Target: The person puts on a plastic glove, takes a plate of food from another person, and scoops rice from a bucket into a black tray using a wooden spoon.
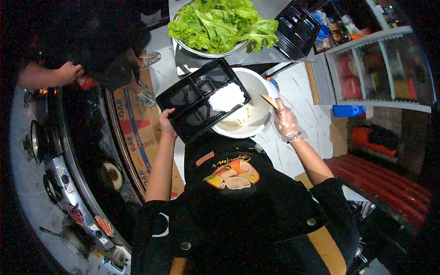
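Observation:
My left hand [168, 123], bare, grips the lower left edge of a black compartment tray [185, 94], which is tilted. White rice [227, 97] lies in one compartment at the tray's right side. Under the tray's right part is a white bowl [264, 117] with some rice [240, 117] at its bottom. My right hand [286, 120], in a clear plastic glove, is closed on a flat light-brown utensil [269, 101] at the bowl's right rim. The utensil's full shape is hidden by my fingers.
Lettuce [220, 25] fills a large metal bowl on a steel table [256, 57]. Stacked black trays [298, 28] stand beside it. Another person [69, 73] is at the upper left, near the stove [68, 183]. A glass-door cooler [376, 68] is at the right.

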Demonstrator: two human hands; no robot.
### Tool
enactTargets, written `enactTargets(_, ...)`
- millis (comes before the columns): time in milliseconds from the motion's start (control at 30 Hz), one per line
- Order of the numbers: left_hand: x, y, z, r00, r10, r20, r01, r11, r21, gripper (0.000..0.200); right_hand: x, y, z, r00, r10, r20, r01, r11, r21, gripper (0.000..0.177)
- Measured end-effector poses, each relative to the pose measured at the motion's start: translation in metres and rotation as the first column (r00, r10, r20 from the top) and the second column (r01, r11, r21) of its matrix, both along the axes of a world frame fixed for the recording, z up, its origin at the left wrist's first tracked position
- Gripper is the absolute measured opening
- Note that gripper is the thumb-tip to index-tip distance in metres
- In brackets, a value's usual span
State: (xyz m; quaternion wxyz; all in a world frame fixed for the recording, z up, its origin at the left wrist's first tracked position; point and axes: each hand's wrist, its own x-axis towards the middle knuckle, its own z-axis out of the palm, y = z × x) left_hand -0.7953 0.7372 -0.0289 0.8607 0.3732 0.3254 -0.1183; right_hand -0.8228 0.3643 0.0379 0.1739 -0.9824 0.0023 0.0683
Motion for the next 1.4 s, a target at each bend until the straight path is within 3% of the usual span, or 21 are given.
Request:
enactTargets(100, -0.008, -0.011, -0.004, 0.999, 0.044, 0.019, -0.043, 0.998, -0.054, 0.019, -0.017, 0.023, -0.021, 0.997, -0.042, -0.059, 0.045, 0.998, 0.051, 0.043)
enactTargets(133, -0.013, -0.017, -0.005, 0.995, 0.093, 0.021, -0.091, 0.993, -0.077, 0.018, -0.019, 0.033, -0.016, 0.977, 0.015, -0.211, -0.032, 0.996, -0.081, 0.041)
enactTargets(233, -0.02, -0.024, -0.018, 0.988, 0.153, 0.008, -0.152, 0.986, -0.067, 0.016, -0.042, 0.032, -0.041, 0.951, 0.215, -0.221, -0.224, 0.975, -0.015, 0.039)
enactTargets(367, -0.021, -0.027, -0.022, 0.979, 0.2, 0.03, -0.199, 0.979, -0.032, 0.018, -0.036, 0.026, -0.01, 0.972, 0.079, -0.22, -0.087, 0.996, -0.027, 0.037)
enactTargets(500, -0.02, -0.029, -0.018, 0.989, 0.144, 0.041, -0.141, 0.987, -0.078, 0.029, -0.022, 0.024, -0.008, 0.999, -0.041, -0.014, 0.042, 0.998, 0.045, 0.032)
enactTargets(567, -0.022, -0.031, -0.017, 0.988, 0.149, 0.041, -0.148, 0.988, -0.034, 0.028, -0.019, 0.034, -0.008, 0.996, 0.071, -0.052, -0.071, 0.997, 0.002, 0.031)
enactTargets(600, -0.022, -0.031, -0.017, 0.987, 0.158, 0.041, -0.159, 0.987, 0.012, 0.028, -0.021, 0.038, -0.012, 0.966, 0.056, -0.253, -0.06, 0.998, -0.008, 0.031)
enactTargets(633, -0.023, -0.027, -0.017, 0.986, 0.159, 0.045, -0.16, 0.987, 0.015, 0.028, -0.033, 0.032, -0.022, 0.966, 0.234, -0.113, -0.238, 0.971, -0.021, 0.03)
enactTargets(700, -0.03, -0.017, -0.023, 0.971, 0.232, 0.063, -0.232, 0.973, -0.002, 0.019, -0.04, 0.022, -0.018, 0.956, 0.243, -0.166, -0.239, 0.97, 0.049, 0.03)
enactTargets(733, -0.034, -0.026, 0.029, 0.972, 0.233, 0.003, -0.233, 0.97, 0.064, 0.018, -0.026, 0.02, -0.001, 0.95, 0.139, -0.28, -0.121, 0.989, 0.082, 0.032)
enactTargets(767, -0.047, -0.002, 0.007, 0.968, 0.24, 0.069, -0.245, 0.968, 0.058, 0.017, -0.011, 0.018, 0.015, 0.916, 0.038, -0.399, 0.002, 0.995, 0.099, 0.034)
enactTargets(800, -0.06, 0.008, 0.03, 0.962, 0.272, 0.016, -0.272, 0.958, 0.092, 0.017, -0.002, 0.012, 0.008, 0.974, 0.15, -0.172, -0.15, 0.989, 0.013, 0.03)
enactTargets(833, -0.066, 0.008, 0.065, 0.929, 0.36, -0.087, -0.334, 0.915, 0.224, 0.019, 0.017, 0.011, -0.016, 0.953, 0.142, -0.267, -0.157, 0.987, -0.035, 0.028)
enactTargets(867, -0.091, 0.047, 0.029, 0.934, 0.356, 0.014, -0.346, 0.897, 0.275, 0.022, 0.041, 0.016, -0.045, 0.926, 0.127, -0.356, -0.166, 0.983, -0.081, 0.027)
enactTargets(900, -0.095, 0.039, 0.072, 0.932, 0.362, 0.017, -0.344, 0.868, 0.359, 0.027, 0.062, 0.027, -0.066, 0.881, 0.284, -0.379, -0.327, 0.943, -0.054, 0.029)
enactTargets(967, -0.131, 0.081, 0.056, 0.922, 0.386, -0.009, -0.381, 0.912, 0.151, 0.037, 0.09, 0.055, -0.117, 0.799, 0.45, -0.399, -0.498, 0.867, -0.018, 0.031)
enactTargets(1033, -0.146, 0.081, 0.078, 0.871, 0.487, -0.057, -0.449, 0.839, 0.306, 0.026, 0.101, 0.082, -0.174, 0.767, 0.477, -0.429, -0.623, 0.715, -0.317, 0.022)
enactTargets(1067, -0.153, 0.082, 0.082, 0.85, 0.523, -0.064, -0.487, 0.826, 0.286, 0.028, 0.104, 0.094, -0.173, 0.755, 0.493, -0.433, -0.638, 0.706, -0.308, 0.022)
enactTargets(1133, -0.169, 0.081, 0.084, 0.777, 0.626, -0.068, -0.576, 0.751, 0.322, 0.032, 0.105, 0.115, -0.16, 0.577, 0.408, -0.708, -0.712, 0.675, -0.192, 0.017)
enactTargets(1267, -0.216, 0.085, 0.063, 0.728, 0.676, -0.118, -0.634, 0.728, 0.262, 0.04, 0.057, 0.116, -0.262, 0.741, 0.494, -0.454, -0.655, 0.68, -0.33, 0.022)
enactTargets(1400, -0.235, 0.075, 0.061, 0.613, 0.771, -0.174, -0.706, 0.633, 0.318, 0.04, 0.07, 0.114, -0.273, 0.549, 0.567, -0.614, -0.798, 0.575, -0.182, 0.023)
